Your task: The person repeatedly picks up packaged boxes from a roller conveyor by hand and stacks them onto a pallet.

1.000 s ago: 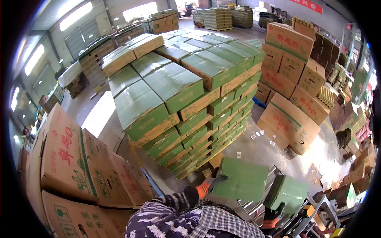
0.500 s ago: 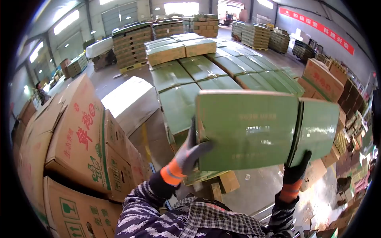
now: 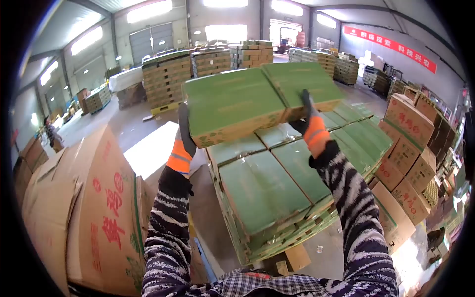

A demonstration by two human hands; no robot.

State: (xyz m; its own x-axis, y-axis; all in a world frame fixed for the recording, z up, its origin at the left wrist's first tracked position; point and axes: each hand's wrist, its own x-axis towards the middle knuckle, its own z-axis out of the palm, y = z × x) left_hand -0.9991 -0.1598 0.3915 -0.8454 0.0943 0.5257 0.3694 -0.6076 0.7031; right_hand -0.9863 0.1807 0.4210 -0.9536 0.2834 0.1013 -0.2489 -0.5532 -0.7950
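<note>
Over the far part of a green stack of boxes (image 3: 264, 185) I hold a green-topped cardboard box (image 3: 232, 101) with brown sides. A dark seam crosses it, and I cannot tell whether it is one box or two pressed together. My left hand (image 3: 186, 131), in a grey glove with an orange cuff, is closed against the box's left end. My right hand (image 3: 309, 116), gloved the same way, grips the near side by the seam, with fingers over the top edge. The box's underside is hidden.
Large brown cartons (image 3: 106, 213) with red lettering stand close on my left. More brown cartons (image 3: 408, 158) are piled at the right. A white-covered block (image 3: 153, 148) lies behind the left cartons. Loaded pallets (image 3: 167, 81) stand further back. A small brown box (image 3: 298, 257) sits below the stack.
Both hands have carried the green box forward and to the left, away from my body. It has tipped from its broad face toward me to a flatter position over the stack.
</note>
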